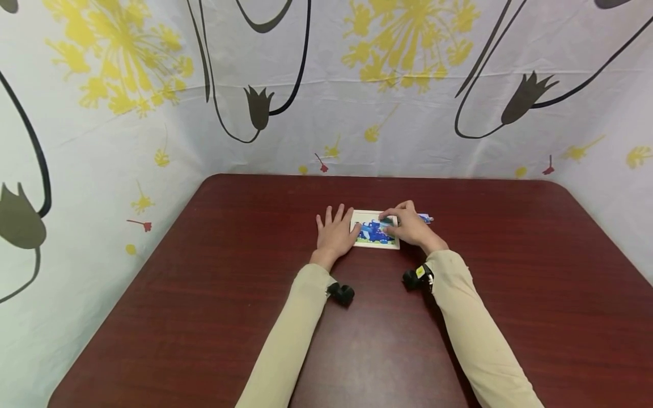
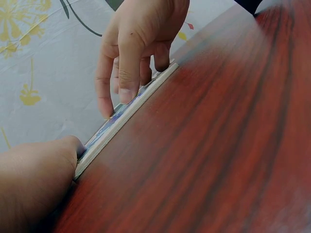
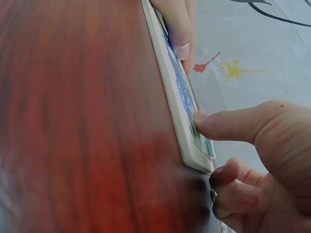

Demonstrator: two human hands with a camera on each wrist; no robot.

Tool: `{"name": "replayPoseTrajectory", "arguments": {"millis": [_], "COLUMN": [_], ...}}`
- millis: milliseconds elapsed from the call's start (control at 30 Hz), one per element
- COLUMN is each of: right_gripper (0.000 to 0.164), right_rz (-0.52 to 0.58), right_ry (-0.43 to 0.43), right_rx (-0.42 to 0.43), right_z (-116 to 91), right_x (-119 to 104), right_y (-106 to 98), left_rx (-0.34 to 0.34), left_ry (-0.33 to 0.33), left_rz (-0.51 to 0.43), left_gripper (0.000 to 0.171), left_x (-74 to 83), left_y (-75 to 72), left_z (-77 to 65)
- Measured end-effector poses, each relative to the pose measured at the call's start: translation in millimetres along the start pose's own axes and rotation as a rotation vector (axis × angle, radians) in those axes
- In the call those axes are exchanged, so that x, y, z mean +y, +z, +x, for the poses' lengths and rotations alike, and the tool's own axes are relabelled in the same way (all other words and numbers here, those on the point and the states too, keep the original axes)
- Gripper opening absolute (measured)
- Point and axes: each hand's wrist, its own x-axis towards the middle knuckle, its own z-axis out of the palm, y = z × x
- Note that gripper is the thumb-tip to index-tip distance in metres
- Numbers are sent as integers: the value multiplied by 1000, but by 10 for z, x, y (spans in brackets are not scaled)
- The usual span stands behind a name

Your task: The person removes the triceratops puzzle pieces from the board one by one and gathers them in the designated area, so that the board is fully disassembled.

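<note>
A small jigsaw puzzle point(image 1: 374, 231) with a blue picture lies in a cream-white frame point(image 1: 360, 216) on the table. My left hand point(image 1: 334, 234) rests flat at its left side, fingers spread on the table and thumb over the frame's edge. Over the puzzle's right part, my right hand point(image 1: 411, 225) has its thumb and index finger bent about a dark puzzle piece point(image 1: 386, 220) near the upper right. The right wrist view shows the right thumb pressed on the picture, the other fingers curled beyond the frame's end. Just past the right hand lies a blue piece point(image 1: 425, 217), partly hidden.
The dark red wooden table point(image 1: 245, 317) stretches around the frame on all sides. A white cloth point(image 1: 316, 85) with yellow and grey flower prints hangs behind it and at both sides. A black wrist camera point(image 1: 340, 294) sits at the left sleeve, another camera point(image 1: 415, 277) at the right.
</note>
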Motion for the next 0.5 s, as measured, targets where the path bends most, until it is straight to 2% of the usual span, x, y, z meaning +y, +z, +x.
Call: {"name": "replayPoseTrajectory", "arguments": {"millis": [500], "right_gripper": [25], "right_rz": [-22], "right_ry": [-15], "right_rx": [21], "right_z": [3], "right_x": [-32], "right_y": [-11], "left_rx": [3], "left_ry": [1], "left_rz": [2], "left_gripper": [59], "left_x": [4], "left_y": [-4], "left_z": [1]}}
